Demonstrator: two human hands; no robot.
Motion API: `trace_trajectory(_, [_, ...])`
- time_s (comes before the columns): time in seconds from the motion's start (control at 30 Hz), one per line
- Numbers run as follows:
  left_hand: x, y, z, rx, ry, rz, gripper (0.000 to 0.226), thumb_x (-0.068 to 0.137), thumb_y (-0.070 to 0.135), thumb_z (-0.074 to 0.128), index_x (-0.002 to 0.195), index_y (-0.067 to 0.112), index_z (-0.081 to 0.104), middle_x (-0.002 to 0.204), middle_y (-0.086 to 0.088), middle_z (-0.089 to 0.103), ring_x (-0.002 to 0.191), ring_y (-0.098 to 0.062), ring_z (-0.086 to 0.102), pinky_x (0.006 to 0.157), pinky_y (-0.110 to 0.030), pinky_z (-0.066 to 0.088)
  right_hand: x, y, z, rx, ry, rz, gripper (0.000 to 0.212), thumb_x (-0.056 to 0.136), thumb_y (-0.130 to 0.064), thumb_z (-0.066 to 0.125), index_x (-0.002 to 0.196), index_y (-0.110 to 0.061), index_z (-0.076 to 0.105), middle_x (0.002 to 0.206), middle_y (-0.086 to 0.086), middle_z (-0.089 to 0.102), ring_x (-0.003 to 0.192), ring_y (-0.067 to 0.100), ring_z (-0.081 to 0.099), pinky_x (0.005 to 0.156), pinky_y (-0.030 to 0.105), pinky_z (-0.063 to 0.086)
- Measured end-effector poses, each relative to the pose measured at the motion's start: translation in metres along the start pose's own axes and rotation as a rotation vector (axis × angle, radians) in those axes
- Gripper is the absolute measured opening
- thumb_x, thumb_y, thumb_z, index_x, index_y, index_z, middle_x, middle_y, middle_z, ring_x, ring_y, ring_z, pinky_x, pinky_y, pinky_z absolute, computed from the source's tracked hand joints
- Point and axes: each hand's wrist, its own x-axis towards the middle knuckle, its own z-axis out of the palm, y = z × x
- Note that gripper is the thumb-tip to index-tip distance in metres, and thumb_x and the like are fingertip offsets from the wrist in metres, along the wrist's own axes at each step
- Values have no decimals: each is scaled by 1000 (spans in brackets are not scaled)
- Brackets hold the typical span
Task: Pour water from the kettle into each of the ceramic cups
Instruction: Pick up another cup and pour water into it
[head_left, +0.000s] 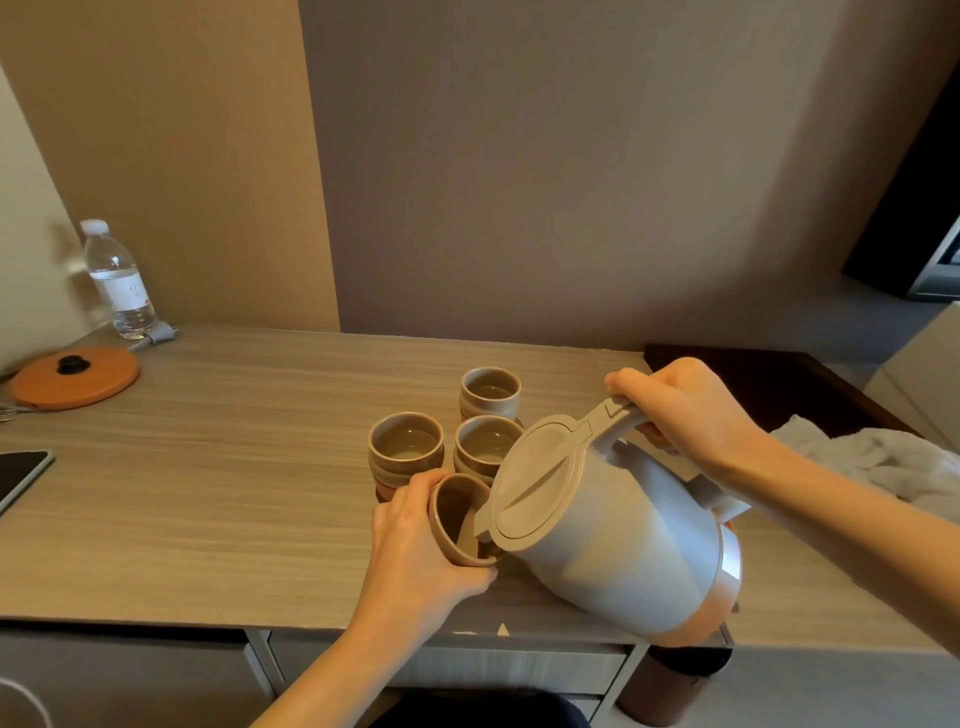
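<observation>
My right hand (685, 415) grips the handle of a grey kettle (618, 540) with a beige lid, tipped steeply to the left. Its spout sits over the mouth of a beige ceramic cup (457, 514), which my left hand (415, 551) holds tilted toward the kettle at the front of the group. Three more ceramic cups stand upright just behind: one at the left (406, 452), one in the middle (480, 447) and one at the back (490, 392). All three hold water. The spout hides the stream.
The wooden table (234, 467) carries an orange kettle base (75, 376) and a water bottle (118, 280) at the far left, plus a dark phone (21, 475) at the left edge. A white cloth (878, 462) lies at the right, close to my right forearm.
</observation>
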Motion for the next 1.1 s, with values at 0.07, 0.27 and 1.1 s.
trace_trajectory(0.07, [-1, 0, 0, -14, -5, -5, 84, 49, 31, 94, 115, 43, 44, 116, 19, 52, 117, -8, 40, 87, -20, 40, 2, -1, 2, -14, -12, -4, 52, 86, -28, 56, 38, -10, 46, 40, 2, 38, 44, 19, 31, 55, 37, 36])
trace_trajectory(0.27, [-1, -2, 0, -16, -3, -19, 85, 50, 30, 94, 117, 42, 43, 118, 17, 51, 119, -9, 41, 88, -21, 38, 8, -4, 7, -46, -13, 3, 60, 85, -31, 57, 27, -18, 46, 36, -5, 38, 42, 17, 31, 55, 35, 36])
trace_trajectory(1.1, [-2, 1, -5, -14, -8, -28, 84, 52, 27, 94, 118, 40, 44, 120, 16, 52, 118, -6, 35, 89, -22, 37, 13, -8, 18, -130, -24, -33, 51, 85, -34, 54, 39, -12, 47, 47, 10, 42, 48, 22, 36, 54, 37, 37])
